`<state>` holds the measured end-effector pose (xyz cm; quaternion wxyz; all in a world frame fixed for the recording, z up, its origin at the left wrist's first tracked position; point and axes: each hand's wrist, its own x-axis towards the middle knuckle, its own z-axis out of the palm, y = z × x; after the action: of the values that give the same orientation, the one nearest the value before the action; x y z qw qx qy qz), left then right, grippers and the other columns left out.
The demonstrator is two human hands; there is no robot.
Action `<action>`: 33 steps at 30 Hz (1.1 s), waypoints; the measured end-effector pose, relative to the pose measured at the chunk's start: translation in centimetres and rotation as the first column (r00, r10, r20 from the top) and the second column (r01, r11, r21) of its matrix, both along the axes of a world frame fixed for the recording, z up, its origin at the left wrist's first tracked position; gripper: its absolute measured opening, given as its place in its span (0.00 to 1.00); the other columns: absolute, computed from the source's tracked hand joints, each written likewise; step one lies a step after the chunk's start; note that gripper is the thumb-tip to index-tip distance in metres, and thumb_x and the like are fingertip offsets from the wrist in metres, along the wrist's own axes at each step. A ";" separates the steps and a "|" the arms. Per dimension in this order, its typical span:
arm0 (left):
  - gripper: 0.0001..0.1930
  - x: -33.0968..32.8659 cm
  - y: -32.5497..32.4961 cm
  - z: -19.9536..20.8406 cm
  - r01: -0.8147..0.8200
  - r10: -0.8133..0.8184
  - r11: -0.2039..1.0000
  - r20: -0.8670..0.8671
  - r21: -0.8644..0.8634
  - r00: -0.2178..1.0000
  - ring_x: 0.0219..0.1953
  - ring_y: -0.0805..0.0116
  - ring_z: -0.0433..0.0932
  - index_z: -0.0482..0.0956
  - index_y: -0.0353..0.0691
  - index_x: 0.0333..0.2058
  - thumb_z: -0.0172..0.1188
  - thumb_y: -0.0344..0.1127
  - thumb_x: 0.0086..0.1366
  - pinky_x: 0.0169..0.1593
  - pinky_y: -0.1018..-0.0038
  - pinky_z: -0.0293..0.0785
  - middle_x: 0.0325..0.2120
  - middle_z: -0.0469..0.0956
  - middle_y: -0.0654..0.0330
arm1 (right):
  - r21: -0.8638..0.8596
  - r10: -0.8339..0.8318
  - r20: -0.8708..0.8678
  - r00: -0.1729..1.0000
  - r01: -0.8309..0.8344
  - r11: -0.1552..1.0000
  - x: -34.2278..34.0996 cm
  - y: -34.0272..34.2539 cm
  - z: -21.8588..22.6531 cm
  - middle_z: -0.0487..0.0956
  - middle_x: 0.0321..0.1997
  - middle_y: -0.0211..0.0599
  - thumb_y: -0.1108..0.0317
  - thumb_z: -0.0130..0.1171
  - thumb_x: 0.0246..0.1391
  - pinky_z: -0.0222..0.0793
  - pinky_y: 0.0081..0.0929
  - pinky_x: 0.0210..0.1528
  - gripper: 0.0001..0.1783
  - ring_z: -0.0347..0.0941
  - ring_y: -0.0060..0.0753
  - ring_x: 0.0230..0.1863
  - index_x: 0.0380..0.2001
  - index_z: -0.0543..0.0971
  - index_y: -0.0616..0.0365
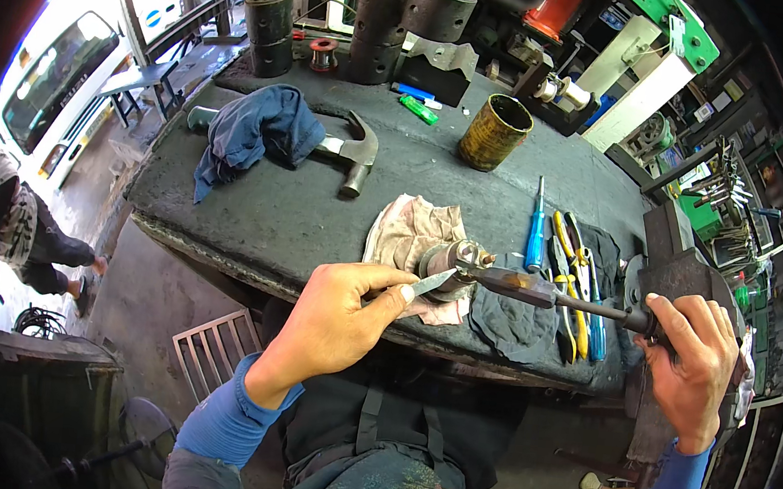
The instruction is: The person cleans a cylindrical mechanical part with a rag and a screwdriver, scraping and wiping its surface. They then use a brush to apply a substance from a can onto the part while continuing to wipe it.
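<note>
My left hand [338, 319] pinches a flat grey metal strip [433, 282] between thumb and fingers. Its far end lies at the tip of a soldering iron [523, 288], which has a thick dark head on a thin rod. My right hand [693, 364] grips the iron at its handle end, on the right. Both tips meet over a small round metal part [451, 257]; I cannot tell whether they touch it. Beneath that part a beige rag [401, 236] is spread on the dark workbench [254, 223]. A dark cloth [515, 325] lies below the iron's head.
Pliers [582, 298] and a blue screwdriver [536, 229] lie right of the rag. Farther back stand a rusty can [495, 133] and a hammer [357, 153] beside a blue cloth [262, 131]. A vise [678, 270] is at the right. Someone walks [26, 222] at far left.
</note>
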<state>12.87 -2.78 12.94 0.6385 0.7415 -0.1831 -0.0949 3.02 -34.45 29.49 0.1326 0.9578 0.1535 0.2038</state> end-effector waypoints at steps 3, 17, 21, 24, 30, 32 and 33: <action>0.12 0.5 0.1 -0.1 0.016 -0.016 1.000 0.005 0.016 1.000 0.29 0.82 0.72 0.85 0.27 0.48 0.62 0.29 0.71 0.33 0.79 0.70 0.26 0.81 0.65 | -0.017 -0.001 0.003 1.000 0.001 1.000 0.3 0.2 0.1 0.75 0.33 0.34 0.75 0.75 0.32 0.64 0.40 0.38 0.28 0.71 0.41 0.34 0.45 0.84 0.55; 0.13 1.1 -0.2 0.0 0.058 -0.057 0.995 -0.020 0.085 0.998 0.31 0.79 0.76 0.85 0.28 0.50 0.61 0.29 0.71 0.36 0.76 0.74 0.29 0.85 0.57 | -0.113 0.039 -0.029 0.999 -0.042 0.993 1.3 0.4 1.0 0.74 0.35 0.36 0.79 0.68 0.29 0.65 0.41 0.41 0.29 0.70 0.43 0.36 0.44 0.84 0.58; 0.13 1.5 0.0 0.5 0.095 -0.101 0.985 0.032 0.143 0.994 0.31 0.80 0.76 0.84 0.28 0.50 0.61 0.30 0.71 0.36 0.75 0.74 0.26 0.84 0.54 | -0.145 0.074 -0.032 0.997 -0.078 0.986 1.5 0.4 1.3 0.75 0.35 0.35 0.79 0.67 0.29 0.65 0.41 0.41 0.30 0.71 0.42 0.36 0.45 0.84 0.58; 0.13 2.1 0.2 1.3 0.149 -0.149 0.973 -0.015 0.176 0.989 0.30 0.81 0.73 0.84 0.29 0.51 0.61 0.30 0.72 0.35 0.75 0.73 0.24 0.81 0.55 | -0.165 0.083 -0.049 0.995 -0.090 0.982 1.7 0.4 1.6 0.75 0.35 0.35 0.79 0.67 0.29 0.65 0.40 0.40 0.30 0.71 0.41 0.36 0.45 0.84 0.59; 0.13 3.2 0.4 2.7 0.237 -0.234 0.934 -0.045 0.267 0.971 0.29 0.80 0.69 0.85 0.32 0.51 0.60 0.30 0.72 0.34 0.74 0.72 0.22 0.77 0.60 | -0.188 0.127 -0.063 0.990 -0.137 0.973 2.2 0.7 2.3 0.75 0.34 0.35 0.79 0.67 0.28 0.64 0.39 0.38 0.30 0.70 0.39 0.34 0.44 0.84 0.60; 0.13 3.2 0.3 3.4 0.249 -0.224 0.936 -0.126 0.247 0.966 0.29 0.81 0.70 0.84 0.31 0.51 0.60 0.30 0.71 0.34 0.74 0.72 0.22 0.78 0.59 | -0.198 0.133 -0.064 0.989 -0.144 0.970 2.3 0.7 2.4 0.75 0.33 0.35 0.80 0.67 0.29 0.64 0.39 0.37 0.29 0.70 0.39 0.33 0.43 0.85 0.60; 0.13 3.2 0.2 3.5 0.254 -0.218 0.938 -0.167 0.237 0.962 0.29 0.81 0.70 0.84 0.31 0.51 0.60 0.30 0.71 0.34 0.74 0.72 0.22 0.78 0.59 | -0.194 0.137 -0.065 0.989 -0.147 0.970 2.3 0.7 2.5 0.75 0.33 0.34 0.80 0.67 0.29 0.63 0.39 0.36 0.28 0.70 0.39 0.33 0.43 0.85 0.60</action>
<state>16.10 -2.58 16.47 0.5324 0.7819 -0.2125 -0.2449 5.37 -33.71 31.94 0.2087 0.9312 0.2444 0.1719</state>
